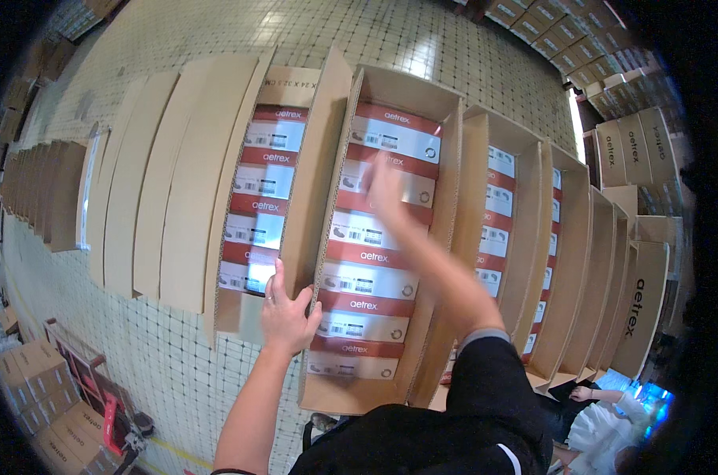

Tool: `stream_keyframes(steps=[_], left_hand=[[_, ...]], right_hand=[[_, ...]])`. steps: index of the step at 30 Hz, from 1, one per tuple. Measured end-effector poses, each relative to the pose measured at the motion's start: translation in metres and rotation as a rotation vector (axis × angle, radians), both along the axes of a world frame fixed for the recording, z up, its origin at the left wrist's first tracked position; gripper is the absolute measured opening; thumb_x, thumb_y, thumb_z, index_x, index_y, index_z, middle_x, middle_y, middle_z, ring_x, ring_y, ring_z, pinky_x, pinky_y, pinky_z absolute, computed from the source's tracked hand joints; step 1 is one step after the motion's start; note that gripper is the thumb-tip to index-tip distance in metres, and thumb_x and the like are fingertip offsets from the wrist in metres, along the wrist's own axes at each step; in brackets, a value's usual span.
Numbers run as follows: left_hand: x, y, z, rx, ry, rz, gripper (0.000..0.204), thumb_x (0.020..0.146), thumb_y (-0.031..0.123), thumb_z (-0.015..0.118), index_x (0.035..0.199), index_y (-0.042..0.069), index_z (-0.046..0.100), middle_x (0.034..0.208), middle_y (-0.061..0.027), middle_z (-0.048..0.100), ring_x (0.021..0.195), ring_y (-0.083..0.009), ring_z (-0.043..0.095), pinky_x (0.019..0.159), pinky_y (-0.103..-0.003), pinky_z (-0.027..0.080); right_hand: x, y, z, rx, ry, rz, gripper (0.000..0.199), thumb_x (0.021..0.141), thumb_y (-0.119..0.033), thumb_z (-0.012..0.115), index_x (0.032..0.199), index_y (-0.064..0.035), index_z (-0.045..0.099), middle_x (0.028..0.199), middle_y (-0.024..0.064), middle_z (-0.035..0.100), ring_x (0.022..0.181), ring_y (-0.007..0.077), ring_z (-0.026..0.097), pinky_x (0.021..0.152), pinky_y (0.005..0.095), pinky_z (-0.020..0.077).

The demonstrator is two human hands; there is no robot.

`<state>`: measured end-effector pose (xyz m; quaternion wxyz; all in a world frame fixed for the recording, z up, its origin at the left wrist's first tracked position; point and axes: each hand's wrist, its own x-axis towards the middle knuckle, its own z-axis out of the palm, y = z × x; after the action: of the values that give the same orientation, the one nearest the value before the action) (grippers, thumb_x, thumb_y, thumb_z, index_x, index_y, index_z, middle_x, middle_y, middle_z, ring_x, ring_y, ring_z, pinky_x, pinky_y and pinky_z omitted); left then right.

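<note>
My left hand (pixel 289 315) is at the near end of a tall cardboard carton. Its index finger points forward beside the nearest shoe box (pixel 246 276), and other fingers touch the carton's side flap (pixel 318 206). The fingers are apart and I see nothing held in them. Over the neighbouring open carton (pixel 442 170), my right hand (pixel 384 188) is smeared by motion, so its fingers do not show clearly. Beneath it stands a row of several red-and-white shoe boxes (pixel 368 279) with printed labels. A similar row of shoe boxes (pixel 262 181) lies in the left carton.
More open cartons (pixel 565 261) with shoe boxes line up to the right. Cartons with folded flaps (pixel 204 174) stand left. A pallet jack (pixel 113 423) is at lower left near stacked cartons (pixel 34 372). Another person (pixel 604 423) is at lower right.
</note>
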<state>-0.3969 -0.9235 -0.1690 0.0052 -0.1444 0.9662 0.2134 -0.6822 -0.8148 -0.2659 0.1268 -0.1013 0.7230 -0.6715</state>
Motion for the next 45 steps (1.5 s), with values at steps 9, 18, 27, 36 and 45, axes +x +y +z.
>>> stream_keyframes(steps=[9,18,27,36,45], left_hand=[[0.004,0.005,0.002,0.056,-0.049,-0.006,0.041,0.086,0.044,0.062,0.110,0.011,0.066,0.155,-0.0274,0.017,0.131,-0.0508,0.036,0.103,-0.054,0.040],[0.141,-0.108,0.010,0.204,0.215,0.209,0.061,0.082,0.037,0.071,0.131,0.008,0.050,0.131,-0.0216,0.046,0.122,-0.0406,0.046,0.100,-0.049,0.041],[0.182,-0.220,-0.044,0.063,-0.296,0.015,0.043,0.091,0.039,0.056,0.114,0.003,0.060,0.099,-0.0245,0.063,0.093,-0.0437,0.062,0.081,-0.052,0.051],[0.115,-0.256,0.101,0.112,0.017,-0.066,0.052,0.091,0.048,0.051,0.088,0.000,0.069,0.076,-0.0258,0.066,0.075,-0.0443,0.066,0.069,-0.053,0.052],[-0.068,-0.290,0.237,-0.024,0.186,-0.052,0.058,0.091,0.049,0.045,0.088,-0.004,0.069,0.091,-0.0305,0.066,0.091,-0.0442,0.065,0.081,-0.050,0.050]], right_hand=[[0.395,0.085,0.136,0.359,-0.577,0.606,0.040,0.098,-0.040,0.051,0.110,-0.0042,0.064,0.088,0.0160,0.067,0.076,0.0277,0.065,0.071,0.0391,0.0513],[0.427,-0.025,0.138,0.683,-0.118,0.140,0.085,0.091,-0.042,0.062,0.146,0.0105,0.024,0.130,0.0342,0.047,0.124,0.0436,0.048,0.106,0.0435,0.0369],[0.411,-0.063,0.077,1.130,-0.106,-0.015,0.040,0.097,-0.036,0.047,0.102,0.0022,0.060,0.093,0.0268,0.064,0.088,0.0472,0.062,0.080,0.0532,0.0510],[0.317,-0.018,0.225,1.396,0.150,0.099,0.067,0.092,-0.063,0.040,0.087,-0.0044,0.072,0.075,0.0217,0.068,0.074,0.0386,0.069,0.067,0.0496,0.0534],[0.149,-0.078,0.369,1.305,0.424,-0.184,0.054,0.093,-0.053,0.048,0.105,-0.0066,0.071,0.108,0.0206,0.069,0.104,0.0368,0.065,0.088,0.0475,0.0508]])
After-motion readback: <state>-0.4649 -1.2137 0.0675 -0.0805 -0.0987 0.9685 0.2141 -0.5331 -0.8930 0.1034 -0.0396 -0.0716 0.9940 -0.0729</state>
